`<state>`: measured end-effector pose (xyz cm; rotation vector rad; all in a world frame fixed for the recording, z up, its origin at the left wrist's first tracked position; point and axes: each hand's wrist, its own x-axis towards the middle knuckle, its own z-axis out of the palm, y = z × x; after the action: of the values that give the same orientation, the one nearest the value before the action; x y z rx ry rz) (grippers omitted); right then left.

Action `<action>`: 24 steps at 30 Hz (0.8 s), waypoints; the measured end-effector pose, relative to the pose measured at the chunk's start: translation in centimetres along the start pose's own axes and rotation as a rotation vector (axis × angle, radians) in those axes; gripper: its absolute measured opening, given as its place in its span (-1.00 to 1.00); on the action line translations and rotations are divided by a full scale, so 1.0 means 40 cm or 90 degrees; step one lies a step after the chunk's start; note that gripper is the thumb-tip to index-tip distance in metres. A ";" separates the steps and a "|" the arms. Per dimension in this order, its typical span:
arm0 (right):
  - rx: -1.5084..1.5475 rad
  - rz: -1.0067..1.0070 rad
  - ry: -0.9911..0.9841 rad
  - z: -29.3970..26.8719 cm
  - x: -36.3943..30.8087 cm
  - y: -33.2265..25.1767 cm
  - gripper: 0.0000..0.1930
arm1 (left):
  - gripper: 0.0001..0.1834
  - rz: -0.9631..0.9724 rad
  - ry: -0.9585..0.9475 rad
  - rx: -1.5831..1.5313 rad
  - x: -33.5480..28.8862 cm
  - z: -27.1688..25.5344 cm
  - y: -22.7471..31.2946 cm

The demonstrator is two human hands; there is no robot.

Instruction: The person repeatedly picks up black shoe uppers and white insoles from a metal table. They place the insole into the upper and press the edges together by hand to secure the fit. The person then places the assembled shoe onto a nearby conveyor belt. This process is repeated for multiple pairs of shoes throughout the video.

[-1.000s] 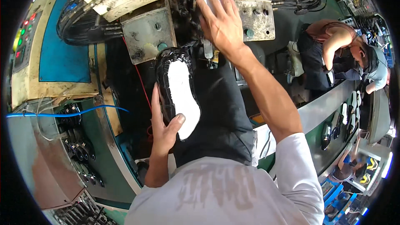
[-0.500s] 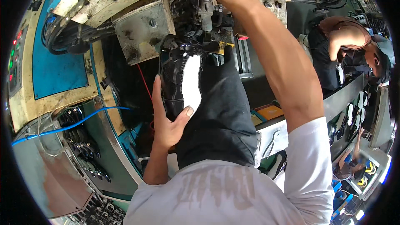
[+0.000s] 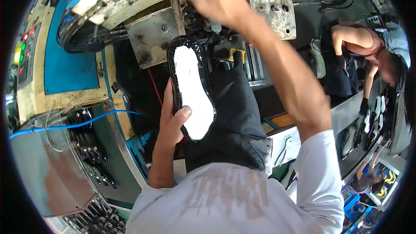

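A glossy black shoe upper (image 3: 193, 86) with a white insole board on its underside is held over my lap, white side toward me and toe pointing at the machine. My left hand (image 3: 171, 123) grips it from the left near the heel, thumb across the white board. Beyond the toe, my right hand (image 3: 216, 1) is up in front of the machine (image 3: 214, 26), slightly blurred. Its fingers are stretched out and apart, and I see nothing in it. The fingers of my left hand behind the shoe are mostly hidden.
A metal box (image 3: 152, 39) hangs left of the machine, and a perforated plate (image 3: 273, 15) right of it. A blue hose (image 3: 86, 123) crosses above a rack of black shoes (image 3: 89, 147). A co-worker (image 3: 359, 43) bends over a bench at right with several white-soled shoes (image 3: 377, 112).
My left hand has turned the shoe so its white underside faces me fully. My right hand has come down and back from the machine's top. The co-worker's arm now reaches toward the bench.
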<state>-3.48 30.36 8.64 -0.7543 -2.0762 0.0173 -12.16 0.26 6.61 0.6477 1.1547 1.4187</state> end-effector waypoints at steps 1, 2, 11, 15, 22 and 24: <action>0.101 0.063 -0.014 -0.030 -0.055 -0.054 -0.37 | 0.06 0.001 0.014 0.034 -0.012 -0.007 -0.008; 0.269 0.196 -0.114 -0.058 -0.111 -0.106 -0.36 | 0.05 -0.004 0.025 0.071 -0.020 -0.012 -0.013; 0.722 0.688 -0.410 -0.062 -0.449 -0.329 -0.33 | 0.10 -0.121 0.057 0.024 -0.281 -0.112 -0.083; 0.721 0.672 -0.580 -0.103 -0.481 -0.422 -0.36 | 0.12 -0.106 0.301 0.291 -0.474 -0.322 -0.185; 0.709 0.736 -0.582 -0.098 -0.613 -0.358 -0.55 | 0.17 -0.383 0.821 0.784 -0.993 -0.810 -0.259; 0.711 0.735 -0.557 -0.122 -0.630 -0.351 -0.59 | 0.14 -0.483 0.775 0.919 -1.088 -0.919 -0.220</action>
<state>3.43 4.58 -3.35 -1.1406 -1.5572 2.2179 -32.01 -52.55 -5.13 0.0693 2.9959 -0.0552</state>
